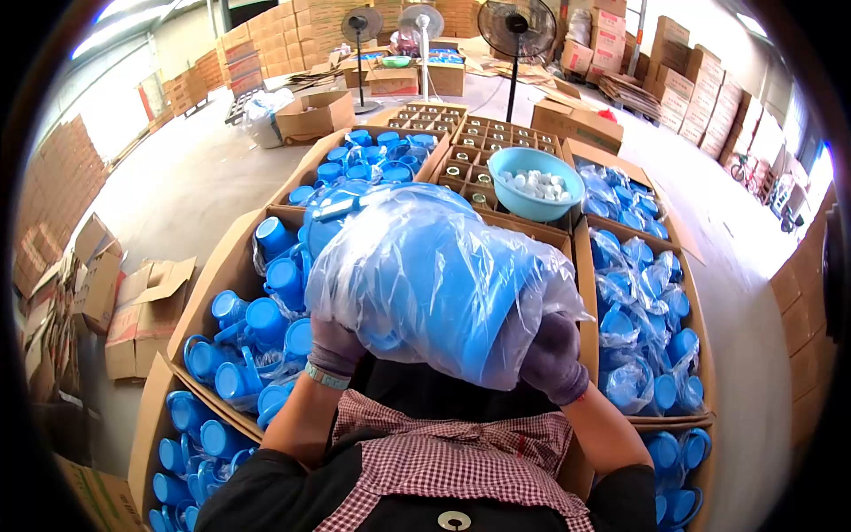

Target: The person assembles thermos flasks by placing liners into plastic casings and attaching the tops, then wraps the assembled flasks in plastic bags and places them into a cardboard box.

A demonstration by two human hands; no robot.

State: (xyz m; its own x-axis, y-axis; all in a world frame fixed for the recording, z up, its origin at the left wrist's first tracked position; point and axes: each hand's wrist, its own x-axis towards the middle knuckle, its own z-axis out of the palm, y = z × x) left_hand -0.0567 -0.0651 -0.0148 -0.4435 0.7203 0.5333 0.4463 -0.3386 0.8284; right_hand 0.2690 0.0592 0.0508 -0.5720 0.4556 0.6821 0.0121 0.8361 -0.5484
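Holding a big bag (pixel 425 266) of blue pieces in front of the body, at the centre of the clock, with 12 pointing away. Gripping low between 7 and 8 o'clock with the left hand (pixel 337 348) and low at 4 o'clock with the right hand (pixel 557 359), both gloved, well apart, clamped on the plastic. Cannot tell the exact finger placing, for the bag in front.

Could slip from the gloves if caught only by loose plastic; looks bulky and slick, so likely to sag in the middle. Might split if pinched hard or snagged on a carton edge. Might also spill if open at one end; cannot make out any mouth. Could knock the bowl (pixel 536 211), just beyond at 2 o'clock, if swung that way, scattering the white bits (pixel 539 184).

Flanked at 8 o'clock by the left box (pixel 211 279), full of blue cups (pixel 266 321), and between 3 and 4 by the right box (pixel 700 372), with more in clear wrapping. Hard to reach past the bulk toward the bottles (pixel 480 178) at 1 o'clock. Cannot see straight beneath either. Look farther off, between 11 and 1, for three fans (pixel 516 25).
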